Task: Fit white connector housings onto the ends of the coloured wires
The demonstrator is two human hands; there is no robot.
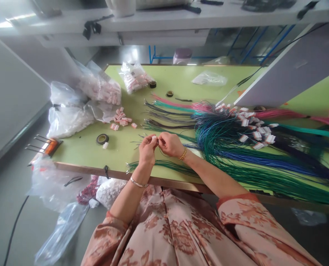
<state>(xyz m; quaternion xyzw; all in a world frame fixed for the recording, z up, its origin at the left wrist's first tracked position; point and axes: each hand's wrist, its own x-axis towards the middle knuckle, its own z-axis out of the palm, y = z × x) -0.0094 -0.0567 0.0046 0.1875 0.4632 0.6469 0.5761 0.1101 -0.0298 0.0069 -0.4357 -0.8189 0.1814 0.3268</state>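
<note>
My left hand (pixel 146 150) is closed in a pinch on a small white plastic connector (pixel 154 137), mostly covered by the fingertips. Close against it, my right hand (pixel 170 145) is pinched shut on a thin dark wire (pixel 161 152), which hangs in a loop below the fingers. Whether the wire's end sits inside the connector cannot be made out. Beneath and beside both hands run bundles of green wires (pixel 175 165) and blue wires (pixel 244 158). To the right, a pile of white connectors (pixel 257 131) with wires attached lies on top of the bundles.
Loose orange-and-white connectors (pixel 122 117) lie left of centre, beside plastic bags (pixel 70 116). Black tape rolls (pixel 102 139) and a dark slim tool (pixel 183 99) are on the green table (pixel 81 147). An orange block with metal pins (pixel 52 146) stands at the left corner. A shelf (pixel 164 24) spans the back.
</note>
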